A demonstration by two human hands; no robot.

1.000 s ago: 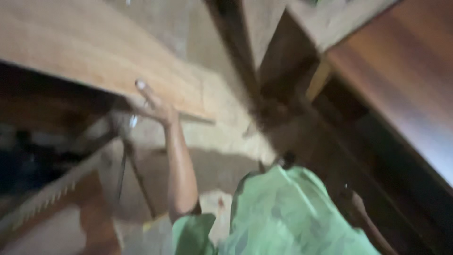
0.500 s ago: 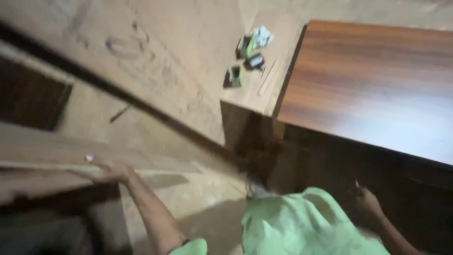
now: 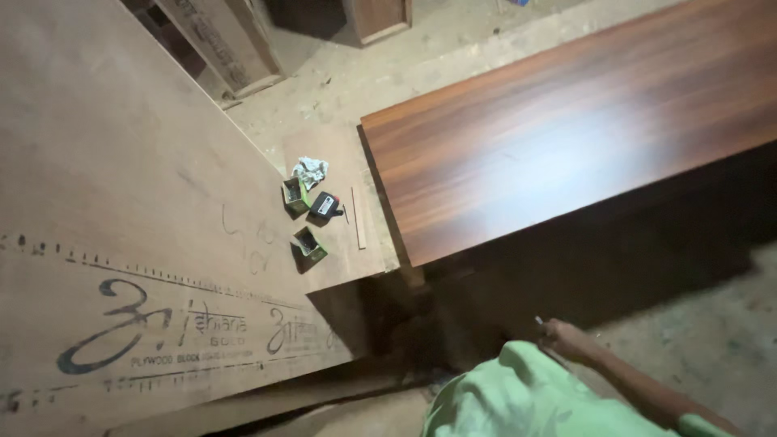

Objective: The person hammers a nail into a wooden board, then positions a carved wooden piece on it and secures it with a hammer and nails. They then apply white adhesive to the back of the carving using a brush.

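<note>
The right hand (image 3: 569, 340) is closed around a small thin object beside the glossy reddish-brown wooden panel (image 3: 566, 129), no work begun on it; the left hand is out of view.

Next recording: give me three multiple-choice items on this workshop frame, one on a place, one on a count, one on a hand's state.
1. Where do the small green boxes lie?
A. on the plywood sheet
B. on the glossy brown tabletop
C. on the floor

2. How many small green boxes are there?
A. one
B. two
C. four

3. What is the right hand doing?
A. lying flat and open on the tabletop
B. gripping a hand saw
C. closed around a small thin object

Answers: 1 A, they sit on the bare sheet beside a crumpled paper and a small black item. 2 B, two open boxes show. 3 C, the fingers curl round something whose tip pokes out; what it is cannot be told.
</note>
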